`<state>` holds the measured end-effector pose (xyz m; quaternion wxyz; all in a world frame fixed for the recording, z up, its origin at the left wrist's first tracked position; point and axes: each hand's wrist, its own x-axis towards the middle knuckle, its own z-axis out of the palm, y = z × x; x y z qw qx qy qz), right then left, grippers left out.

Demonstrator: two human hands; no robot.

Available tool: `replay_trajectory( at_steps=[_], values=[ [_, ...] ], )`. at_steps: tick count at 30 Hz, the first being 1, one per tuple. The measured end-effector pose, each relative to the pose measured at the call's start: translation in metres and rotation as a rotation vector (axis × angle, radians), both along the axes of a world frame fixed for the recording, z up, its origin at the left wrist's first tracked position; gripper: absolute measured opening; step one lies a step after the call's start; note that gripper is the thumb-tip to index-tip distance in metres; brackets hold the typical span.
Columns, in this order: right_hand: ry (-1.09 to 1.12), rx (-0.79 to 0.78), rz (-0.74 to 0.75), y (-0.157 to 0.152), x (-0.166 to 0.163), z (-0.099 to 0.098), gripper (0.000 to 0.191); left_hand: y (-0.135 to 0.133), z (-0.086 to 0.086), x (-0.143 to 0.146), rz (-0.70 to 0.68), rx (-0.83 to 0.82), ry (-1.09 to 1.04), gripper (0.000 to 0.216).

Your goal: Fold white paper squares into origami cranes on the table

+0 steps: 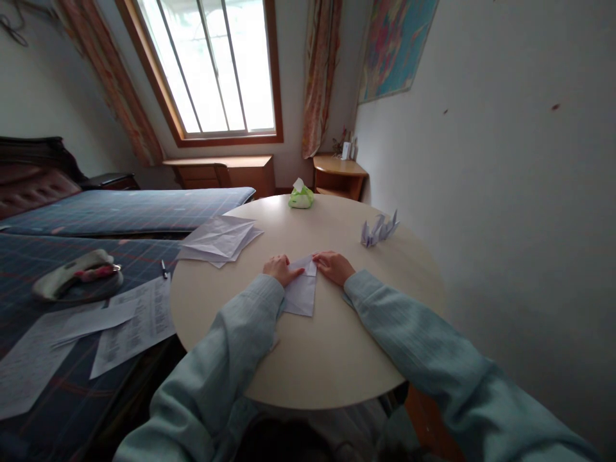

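One wide bed [120,212] well out to the left of the left fingers [294,273], under a dark blue checked cover. Next in size, a round pale table [327,359] beneath both sets of fingers. Well left of the left fingers and nearer the body, printed sheets [139,321] spread on the bed cover, overlapping one another. Beyond the left fingers and a little left, a loose stack of white sheets [221,239] on the table, near the hand but apart from it.

Directly under the fingers, a folded paper [302,294], white, flat on the table near its middle, one pointed flap up between the two hands and the rest reaching back toward the body. Left hand [282,268] palm down on the paper's upper left part, fingers stretched out and close together, pressed flat on the flap, not curled round it. Right hand [334,266] palm down at the paper's upper right corner, right fingers [320,260] likewise straight and flat, tips touching the paper, nothing clasped.

Far left of the left fingers, a grey and pink pouch [77,273] on the bed. Beyond the right fingers and to the right, small folded paper figures [379,230] upright on the table, well apart from the hand. Straight ahead of both sets of fingers, a green tissue pack [301,196] near the far rim. Smallest, a pen [164,269] left of the left fingers, on the bed just beside the table's edge.
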<state>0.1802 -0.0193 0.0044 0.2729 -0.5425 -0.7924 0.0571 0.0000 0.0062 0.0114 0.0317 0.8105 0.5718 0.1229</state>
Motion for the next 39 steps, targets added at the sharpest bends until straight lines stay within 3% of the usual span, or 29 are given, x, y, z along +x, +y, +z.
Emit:
replay_trajectory(
  at_steps=[5,12,15,18,22,32,39],
  values=[
    [0.03,0.031,-0.074,0.003,0.002,-0.004,0.022,0.0,-0.001,-0.001,-0.072,-0.036,0.039,0.042],
    [0.188,0.057,-0.219,0.011,0.008,-0.009,0.029,-0.002,-0.001,0.001,-0.013,0.025,-0.076,0.023],
    [0.234,0.066,-0.255,0.012,0.009,-0.011,0.035,-0.002,0.003,-0.002,0.095,0.156,-0.273,0.02],
    [0.244,0.054,-0.281,0.012,0.009,-0.013,0.037,-0.001,0.005,-0.007,0.211,0.406,-0.511,0.022],
    [0.191,0.032,-0.256,0.012,0.009,-0.012,0.035,-0.002,0.004,-0.011,0.171,0.574,-0.628,0.021],
    [0.083,0.024,-0.241,0.012,0.009,-0.009,0.036,-0.002,-0.004,0.003,-0.377,0.141,-0.405,0.024],
    [0.1,0.049,-0.246,0.012,0.008,-0.01,0.037,-0.003,-0.009,0.003,-0.418,-0.015,-0.446,0.035]
  ],
)
